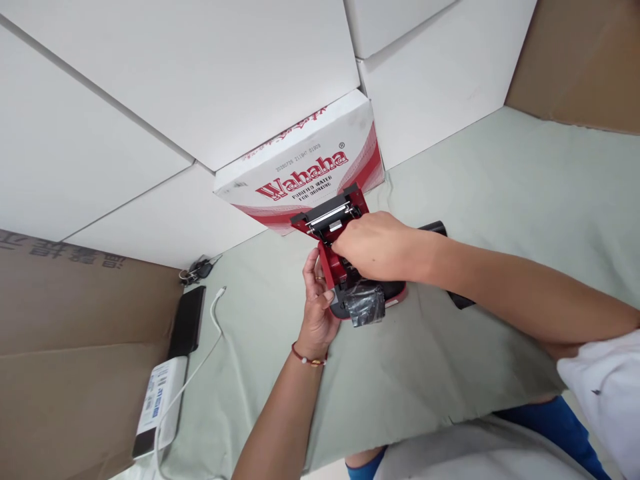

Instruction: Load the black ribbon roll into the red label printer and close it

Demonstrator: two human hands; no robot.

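A small red and black printer (pixel 327 267) lies on the cloth-covered table, its lid (pixel 330 217) raised and showing a metal bar and a black roller. My left hand (pixel 320 300) grips the printer's left side, thumb toward the near corner and fingers along the edge. Into the open body reaches my right hand (pixel 375 247), its fingers curled together; the fingertips and whatever they hold are hidden. Crinkled clear plastic (pixel 366 303) covers a dark part at the printer's near end.
Behind the printer stands a Wahaba water carton (pixel 300 170) against white panels. A black object (pixel 435 227) sits partly behind my right forearm. At left are keys (pixel 203 268), a black phone-like slab (pixel 187 321), a white box (pixel 163 400), a white cable (pixel 216 320) and cardboard (pixel 85 373).
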